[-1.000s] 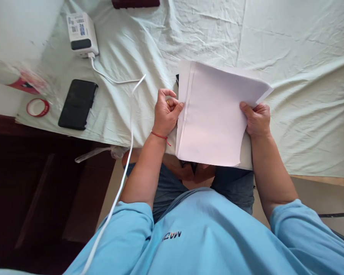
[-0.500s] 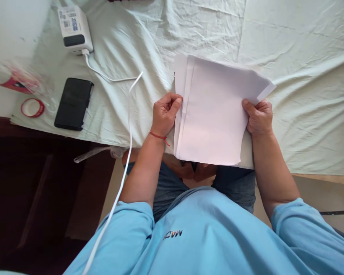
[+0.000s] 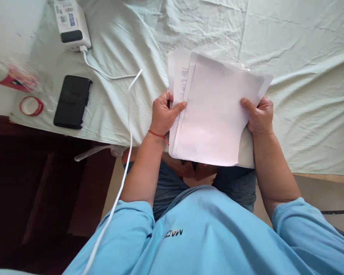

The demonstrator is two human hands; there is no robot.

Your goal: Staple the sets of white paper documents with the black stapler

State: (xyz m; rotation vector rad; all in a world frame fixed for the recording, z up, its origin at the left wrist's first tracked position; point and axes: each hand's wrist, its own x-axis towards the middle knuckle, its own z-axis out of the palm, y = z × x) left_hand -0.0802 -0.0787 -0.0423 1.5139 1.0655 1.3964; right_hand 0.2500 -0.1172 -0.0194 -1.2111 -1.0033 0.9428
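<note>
A small stack of white paper sheets (image 3: 215, 114) is held between both hands over the table's near edge. My left hand (image 3: 164, 112) is closed on the stack's left side, thumb on top and fingers hidden beneath. My right hand (image 3: 258, 114) pinches the right side, its thumb lying over the top sheet. The sheets are fanned on the left, where a strip of printed text shows on a lower one. The top sheet looks blank, and its right side bends upward.
A pale green cloth (image 3: 206, 23) covers the table. On the left lie a black phone (image 3: 72, 101), a white power bank (image 3: 73, 25) with a white cable (image 3: 129, 114), a red-and-white ring (image 3: 31, 106) and a clear plastic wrapper (image 3: 23, 76). The cable runs past my left arm.
The sheets have spread further on the left, uncovering printed text. My left thumb has slid right onto the upper sheets. My right hand has barely moved.
</note>
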